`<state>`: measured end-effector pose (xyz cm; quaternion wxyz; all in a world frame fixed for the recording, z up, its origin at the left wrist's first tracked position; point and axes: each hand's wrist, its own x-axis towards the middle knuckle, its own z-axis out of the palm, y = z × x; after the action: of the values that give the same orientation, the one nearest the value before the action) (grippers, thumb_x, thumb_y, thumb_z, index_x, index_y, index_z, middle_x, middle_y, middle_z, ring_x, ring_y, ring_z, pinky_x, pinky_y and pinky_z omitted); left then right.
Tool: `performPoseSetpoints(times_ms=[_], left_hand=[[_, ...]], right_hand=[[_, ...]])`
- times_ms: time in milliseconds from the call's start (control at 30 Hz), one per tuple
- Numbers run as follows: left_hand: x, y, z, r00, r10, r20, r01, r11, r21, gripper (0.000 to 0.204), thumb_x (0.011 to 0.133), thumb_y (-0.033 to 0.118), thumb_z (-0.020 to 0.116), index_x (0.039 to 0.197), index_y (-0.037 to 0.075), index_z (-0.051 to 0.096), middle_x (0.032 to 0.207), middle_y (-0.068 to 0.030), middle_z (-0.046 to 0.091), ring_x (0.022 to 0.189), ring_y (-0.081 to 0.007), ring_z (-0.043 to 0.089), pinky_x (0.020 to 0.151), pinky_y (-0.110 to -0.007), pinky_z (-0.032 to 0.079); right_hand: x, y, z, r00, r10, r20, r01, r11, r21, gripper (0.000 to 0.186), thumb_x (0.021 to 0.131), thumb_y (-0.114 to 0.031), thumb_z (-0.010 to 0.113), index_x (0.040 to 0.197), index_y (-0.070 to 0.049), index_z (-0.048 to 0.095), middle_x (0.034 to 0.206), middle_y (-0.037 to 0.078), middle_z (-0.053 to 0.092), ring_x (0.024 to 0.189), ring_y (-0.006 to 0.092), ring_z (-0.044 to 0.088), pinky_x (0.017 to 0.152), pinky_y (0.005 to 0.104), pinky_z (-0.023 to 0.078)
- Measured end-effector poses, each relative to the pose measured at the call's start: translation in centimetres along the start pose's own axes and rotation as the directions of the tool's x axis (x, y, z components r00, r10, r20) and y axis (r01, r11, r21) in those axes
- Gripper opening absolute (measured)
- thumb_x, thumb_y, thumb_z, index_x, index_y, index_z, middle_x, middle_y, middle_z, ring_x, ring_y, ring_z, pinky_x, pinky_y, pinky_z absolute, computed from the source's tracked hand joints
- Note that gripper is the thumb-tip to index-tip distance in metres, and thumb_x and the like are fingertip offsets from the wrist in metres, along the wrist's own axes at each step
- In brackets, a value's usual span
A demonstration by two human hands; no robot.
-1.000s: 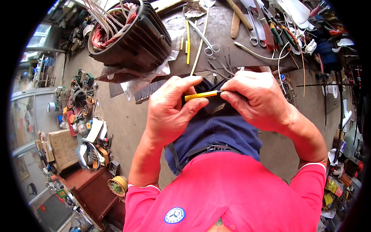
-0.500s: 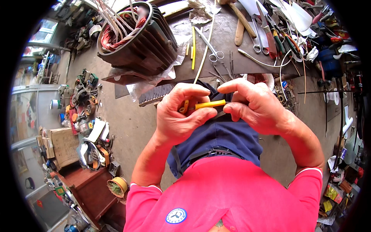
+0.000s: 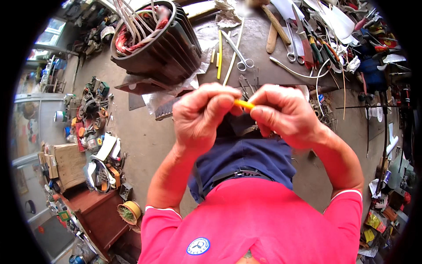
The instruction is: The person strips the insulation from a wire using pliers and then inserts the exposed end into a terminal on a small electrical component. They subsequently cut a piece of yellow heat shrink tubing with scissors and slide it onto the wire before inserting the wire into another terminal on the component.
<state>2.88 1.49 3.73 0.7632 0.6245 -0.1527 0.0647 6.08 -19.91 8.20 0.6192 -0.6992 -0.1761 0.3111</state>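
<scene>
A short piece of yellow tubing (image 3: 244, 104) spans the small gap between my hands, above the near edge of the bench. My left hand (image 3: 198, 115) pinches its left end between thumb and fingers. At the other end, the thumb and curled fingers of my right hand (image 3: 288, 113) close on the tubing. My fingers hide both its ends and whatever else lies inside the left palm. Beyond my hands, longer yellow tubing (image 3: 220, 57) and scissors (image 3: 238, 53) with steel handles lie on the bench.
A finned motor housing (image 3: 180, 53) with red windings and white leads stands at the back left. Wooden-handled hammers (image 3: 272, 37), a knife (image 3: 303, 35) and more scissors (image 3: 291, 55) lie at the back right, beside tangled wire. A potted plant (image 3: 129, 213) sits on the left.
My hands have risen slightly and drawn closer together on the yellow tubing. My left hand has turned so its back shows, and the second tubing piece in it is now out of sight.
</scene>
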Motion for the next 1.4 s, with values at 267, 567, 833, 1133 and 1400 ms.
performPoseSetpoints(times_ms=[267, 567, 833, 1133, 1400], left_hand=[[9.3, 6.2, 2.1, 0.783, 0.334, 0.526, -0.607, 0.597, 0.525, 0.022, 0.093, 0.02, 0.076, 0.091, -0.001, 0.071, 0.071, -0.005, 0.065, 0.064, -0.0123, 0.063, 0.057, -0.028, 0.049], [14.0, 12.1, 2.1, 0.435, 0.52, 0.735, -0.632, -0.405, 0.66, 0.012, 0.09, 0.011, 0.072, 0.102, 0.009, 0.074, 0.082, -0.0037, 0.07, 0.065, -0.0133, 0.065, 0.056, -0.027, 0.052], [14.8, 10.6, 4.8, 0.512, 0.547, 0.662, -0.703, -0.176, 0.689, 0.025, 0.093, 0.008, 0.063, 0.116, 0.018, 0.07, 0.09, -0.007, 0.071, 0.075, -0.0216, 0.068, 0.067, -0.033, 0.058], [11.3, 7.1, 3.9, 0.95, 0.298, 0.096, -0.312, 0.884, 0.348, 0.024, 0.098, 0.027, 0.069, 0.099, 0.004, 0.074, 0.077, -0.0011, 0.068, 0.059, -0.0048, 0.051, 0.052, -0.022, 0.037], [-1.5, -4.5, 0.6, 0.95, -0.308, -0.052, 0.307, 0.951, -0.026, 0.054, 0.09, 0.033, 0.077, 0.131, 0.003, 0.062, 0.109, -0.0038, 0.07, 0.065, -0.0013, 0.045, 0.056, -0.018, 0.033]], right_hand=[[0.4, -1.4, -2.0, 0.894, -0.434, -0.109, 0.448, 0.874, 0.188, 0.022, 0.099, -0.012, 0.068, 0.116, 0.002, 0.065, 0.104, 0.008, 0.073, 0.098, 0.0128, 0.069, 0.088, 0.027, 0.055], [2.7, 0.0, -2.5, 0.863, -0.464, -0.199, 0.463, 0.885, -0.053, 0.017, 0.098, -0.013, 0.07, 0.108, 0.0, 0.073, 0.097, 0.003, 0.074, 0.091, 0.0079, 0.067, 0.082, 0.024, 0.054], [1.3, -1.0, -2.4, 0.922, -0.347, -0.172, 0.337, 0.937, -0.086, 0.014, 0.098, -0.007, 0.069, 0.109, 0.001, 0.072, 0.095, 0.004, 0.073, 0.089, 0.0055, 0.065, 0.079, 0.0222, 0.054], [-0.7, -1.2, -3.0, 0.904, -0.311, -0.294, 0.336, 0.941, 0.038, 0.019, 0.102, -0.019, 0.064, 0.107, -0.001, 0.065, 0.083, 0.001, 0.066, 0.07, 0.0051, 0.059, 0.065, 0.0221, 0.051], [-1.6, 2.9, -3.1, 0.889, -0.158, -0.43, 0.391, 0.752, 0.531, 0.017, 0.105, -0.016, 0.059, 0.106, 0.001, 0.062, 0.079, 0.007, 0.067, 0.066, 0.0154, 0.063, 0.063, 0.0269, 0.052]])
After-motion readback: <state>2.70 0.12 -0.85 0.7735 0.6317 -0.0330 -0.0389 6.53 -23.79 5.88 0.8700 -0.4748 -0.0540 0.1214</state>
